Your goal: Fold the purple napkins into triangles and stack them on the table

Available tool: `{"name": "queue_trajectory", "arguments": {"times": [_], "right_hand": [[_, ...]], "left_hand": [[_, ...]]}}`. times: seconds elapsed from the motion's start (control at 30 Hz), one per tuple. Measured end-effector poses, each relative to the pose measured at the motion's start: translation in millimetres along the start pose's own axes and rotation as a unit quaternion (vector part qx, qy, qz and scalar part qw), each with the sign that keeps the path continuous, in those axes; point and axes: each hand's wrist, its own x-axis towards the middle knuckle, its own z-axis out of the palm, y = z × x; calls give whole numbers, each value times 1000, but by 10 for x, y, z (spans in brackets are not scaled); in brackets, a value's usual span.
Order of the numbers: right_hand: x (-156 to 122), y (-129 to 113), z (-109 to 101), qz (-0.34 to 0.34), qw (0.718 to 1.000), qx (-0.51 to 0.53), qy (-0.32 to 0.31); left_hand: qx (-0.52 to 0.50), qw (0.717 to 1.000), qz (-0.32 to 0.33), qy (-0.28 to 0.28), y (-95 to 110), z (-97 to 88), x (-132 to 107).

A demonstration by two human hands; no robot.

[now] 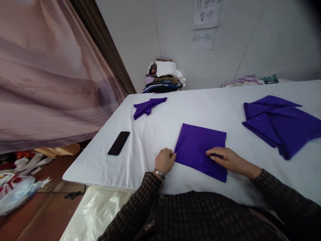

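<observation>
A purple cloth napkin (198, 147), folded into a flat square, lies on the white-covered table in front of me. My left hand (165, 160) is closed at the napkin's near left corner, pinching its edge between thumb and fingers. Over the right half of the cloth rests my right hand (228, 160). Its fingers are stretched out and the thumb sits a little apart from them, with nothing held. The palm of the right hand is hidden from view.
A folded purple napkin (148, 106) lies at the back left, and a loosely bunched purple cloth (281, 124) at the right. A black phone (118, 143) is on the table's left side. Stacked clothes (164, 77) stand behind the far edge; a pink curtain (50, 73) hangs left.
</observation>
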Motion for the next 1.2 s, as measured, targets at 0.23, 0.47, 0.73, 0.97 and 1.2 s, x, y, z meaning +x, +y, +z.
{"name": "queue_trajectory", "arguments": {"times": [0.23, 0.47, 0.73, 0.97, 1.2], "right_hand": [[300, 70, -123, -37, 994, -69, 76], [844, -200, 191, -127, 980, -149, 32], [1345, -55, 500, -105, 963, -247, -39], [1358, 377, 301, -50, 956, -289, -5], [1351, 350, 309, -51, 954, -294, -7]], "left_hand": [[61, 998, -13, -9, 5, -1, -26], [68, 997, -18, -3, 9, -14, -24], [72, 997, -15, -30, 45, -19, -24], [58, 998, -6, -26, 38, -8, -24], [67, 997, 14, -47, 76, 6, -13]]}}
